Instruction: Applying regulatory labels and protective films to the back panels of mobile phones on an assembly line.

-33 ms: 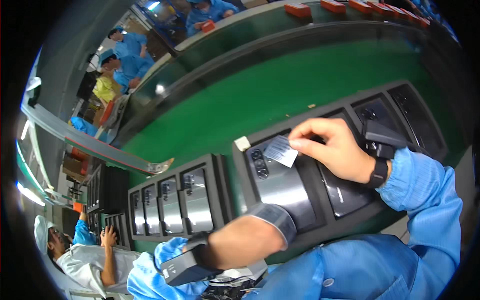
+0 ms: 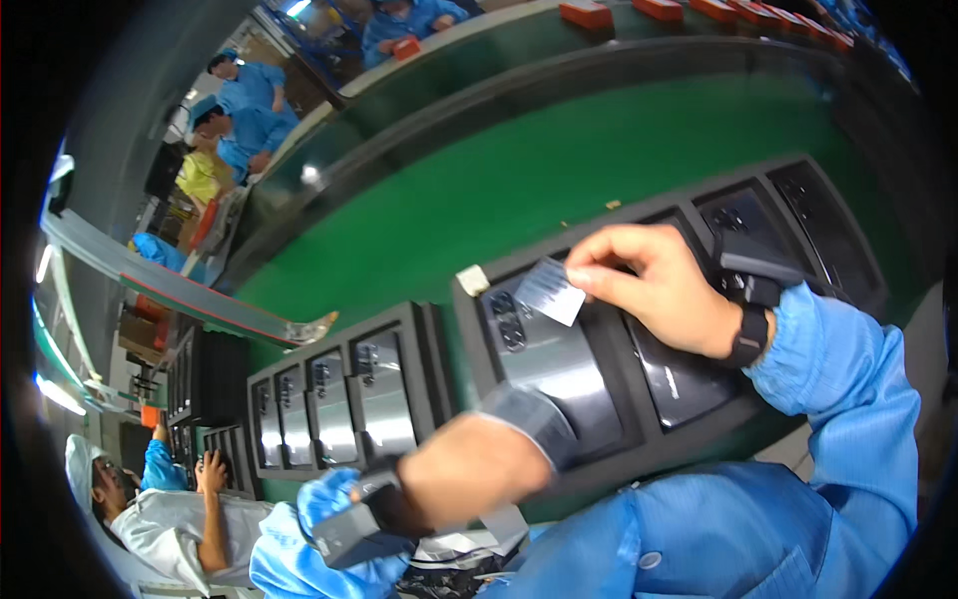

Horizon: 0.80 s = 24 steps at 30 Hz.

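My right hand (image 2: 659,290) pinches a small translucent sticker (image 2: 549,292) with printed lines between thumb and fingertips. The sticker hangs over the camera end of a silver-grey phone (image 2: 564,369), which lies in a black foam tray (image 2: 461,324). Below it, nearer me, my left hand (image 2: 474,469) is curled and blurred by motion. It holds a grey translucent sheet (image 2: 534,419) over the phone's lower part; its fingertips are hidden. Under my right hand, a darker phone (image 2: 684,384) sits in the adjoining slot, partly covered.
More phones (image 2: 748,225) fill the tray's right end. A second foam tray (image 2: 431,374) with several phones stands to the left. A small white block (image 2: 472,280) rests at the near tray's corner. Co-workers sit left and beyond the green belt (image 2: 479,200); orange boxes (image 2: 586,14) line the far side.
The whole view has shifted slightly. My left hand and its sheet have moved a little up and left; my right hand still pinches the sticker over the same phone.
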Each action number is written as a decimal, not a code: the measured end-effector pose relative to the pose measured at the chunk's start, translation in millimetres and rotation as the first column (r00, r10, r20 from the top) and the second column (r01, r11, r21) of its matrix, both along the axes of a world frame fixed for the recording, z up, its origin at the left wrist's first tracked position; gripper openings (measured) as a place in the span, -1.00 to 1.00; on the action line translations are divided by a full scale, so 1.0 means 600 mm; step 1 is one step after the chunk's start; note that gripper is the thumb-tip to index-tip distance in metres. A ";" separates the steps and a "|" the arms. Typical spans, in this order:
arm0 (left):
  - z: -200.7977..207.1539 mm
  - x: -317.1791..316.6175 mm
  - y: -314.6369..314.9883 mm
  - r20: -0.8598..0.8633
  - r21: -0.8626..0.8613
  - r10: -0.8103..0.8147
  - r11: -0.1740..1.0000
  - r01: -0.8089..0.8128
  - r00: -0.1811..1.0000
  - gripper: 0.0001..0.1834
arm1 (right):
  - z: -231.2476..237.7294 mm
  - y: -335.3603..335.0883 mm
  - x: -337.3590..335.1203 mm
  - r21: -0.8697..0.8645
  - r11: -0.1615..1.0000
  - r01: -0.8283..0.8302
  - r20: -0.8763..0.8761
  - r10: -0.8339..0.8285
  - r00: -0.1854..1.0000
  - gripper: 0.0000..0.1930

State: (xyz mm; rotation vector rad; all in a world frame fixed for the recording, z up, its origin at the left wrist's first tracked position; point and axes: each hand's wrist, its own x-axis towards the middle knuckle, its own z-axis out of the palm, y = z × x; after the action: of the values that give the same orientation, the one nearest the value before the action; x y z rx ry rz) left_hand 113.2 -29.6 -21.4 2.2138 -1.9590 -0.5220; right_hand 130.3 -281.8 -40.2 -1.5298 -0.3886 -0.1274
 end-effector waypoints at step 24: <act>0.063 -0.076 -0.079 0.357 0.268 0.112 0.939 -0.217 0.927 -0.93 | -0.034 -0.002 0.020 0.130 0.986 -0.102 -0.130 0.119 0.984 -0.85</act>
State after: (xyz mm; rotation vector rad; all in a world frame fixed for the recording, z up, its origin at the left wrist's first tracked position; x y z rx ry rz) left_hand 67.8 -77.2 16.6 2.7984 -1.9174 -0.4721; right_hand 142.4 -283.2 -60.4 -1.3830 -0.3484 0.0410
